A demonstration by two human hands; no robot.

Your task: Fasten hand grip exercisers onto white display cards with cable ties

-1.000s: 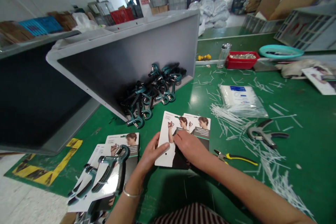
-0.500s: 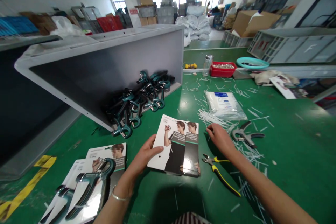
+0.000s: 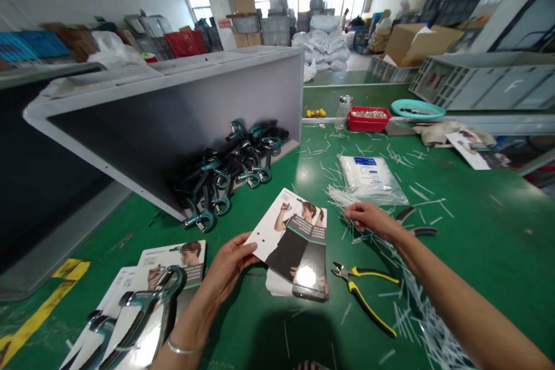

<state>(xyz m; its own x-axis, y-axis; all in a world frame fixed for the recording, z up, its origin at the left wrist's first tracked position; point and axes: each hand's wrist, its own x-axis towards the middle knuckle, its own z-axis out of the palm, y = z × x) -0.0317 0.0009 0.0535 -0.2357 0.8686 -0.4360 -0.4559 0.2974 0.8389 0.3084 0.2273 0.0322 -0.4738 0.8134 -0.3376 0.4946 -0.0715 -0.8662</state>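
Observation:
My left hand [image 3: 232, 263] pinches the left edge of a printed packaging card [image 3: 284, 243], lifted at a tilt over a stack of the same cards [image 3: 312, 283]. My right hand [image 3: 368, 218] has its fingers closed at the near end of a bundle of white cable ties [image 3: 340, 195]; how many it grips is hidden. Diagonal cutters [image 3: 358, 277] with yellow-black handles lie open below that hand. A second tool with dark handles [image 3: 411, 222] is partly behind my right forearm. At lower left, hand grip strengtheners [image 3: 151, 306] lie on more printed cards [image 3: 191, 257].
A grey crate [image 3: 182, 87] on its side holds several hand grips [image 3: 234, 162]. Beyond the ties lie a plastic bag of ties [image 3: 370, 176], a red tray [image 3: 368, 120], a glass jar [image 3: 343, 113] and a turquoise dish [image 3: 418, 108]. Tie offcuts [image 3: 437, 324] litter the green table.
My left hand has tilted the top card and parted it from the stack. My right hand has moved slightly right and up onto the cable ties.

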